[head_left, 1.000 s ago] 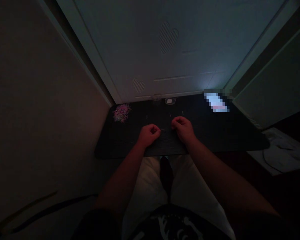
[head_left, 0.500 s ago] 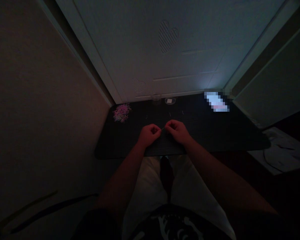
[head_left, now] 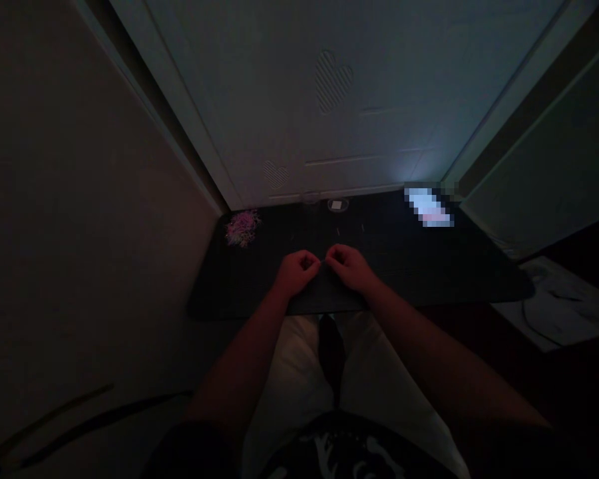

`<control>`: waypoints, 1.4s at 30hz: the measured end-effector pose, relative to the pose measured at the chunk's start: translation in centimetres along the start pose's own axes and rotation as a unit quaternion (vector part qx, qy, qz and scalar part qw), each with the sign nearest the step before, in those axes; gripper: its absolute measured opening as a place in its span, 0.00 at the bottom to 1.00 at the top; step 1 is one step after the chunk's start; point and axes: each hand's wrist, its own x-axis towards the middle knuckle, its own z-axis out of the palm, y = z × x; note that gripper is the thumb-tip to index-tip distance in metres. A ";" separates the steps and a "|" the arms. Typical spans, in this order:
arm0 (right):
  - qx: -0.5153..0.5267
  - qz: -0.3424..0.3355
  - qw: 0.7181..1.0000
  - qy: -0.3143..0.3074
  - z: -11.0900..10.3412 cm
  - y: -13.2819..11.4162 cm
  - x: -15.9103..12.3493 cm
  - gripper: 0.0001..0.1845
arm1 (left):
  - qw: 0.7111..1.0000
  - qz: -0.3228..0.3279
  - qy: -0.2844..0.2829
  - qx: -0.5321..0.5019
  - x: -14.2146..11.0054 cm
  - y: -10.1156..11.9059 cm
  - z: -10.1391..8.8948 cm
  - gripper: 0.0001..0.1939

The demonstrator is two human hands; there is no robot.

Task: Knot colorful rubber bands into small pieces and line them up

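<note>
In dim light, a dark table [head_left: 429,269] abuts a pale panel [head_left: 259,100]; the left hand [head_left: 294,273] and right hand [head_left: 349,266] nearly meet over it. Both pinch a thin strand [head_left: 323,261] bridging the gap between fingertips [head_left: 316,262]

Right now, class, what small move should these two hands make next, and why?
Perhaps the right hand should gently pinch the thin piece: it shows in the narrow gap between this hand and the left hand, and the dimness hides whether the right hand grips it.
</note>
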 end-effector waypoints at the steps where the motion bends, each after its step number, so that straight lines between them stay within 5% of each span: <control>1: -0.007 -0.005 1.000 -0.001 0.0 -0.1 0.0 0.05 | 1.000 -0.001 0.002 -0.001 0.0 0.0 0.0 0.09; 12: 0.126 0.046 0.987 0.085 -0.7 0.4 0.1 0.09 | 0.999 -0.008 0.018 -0.046 0.1 0.0 0.0 0.09; 18: 0.103 0.027 0.992 0.072 -0.4 0.1 0.0 0.09 | 0.998 0.008 0.008 -0.065 0.0 0.3 0.0 0.16; 42: 0.048 0.016 0.998 0.026 -0.1 -0.5 -0.3 0.07 | 0.998 0.003 0.033 -0.054 0.0 0.4 -0.2 0.12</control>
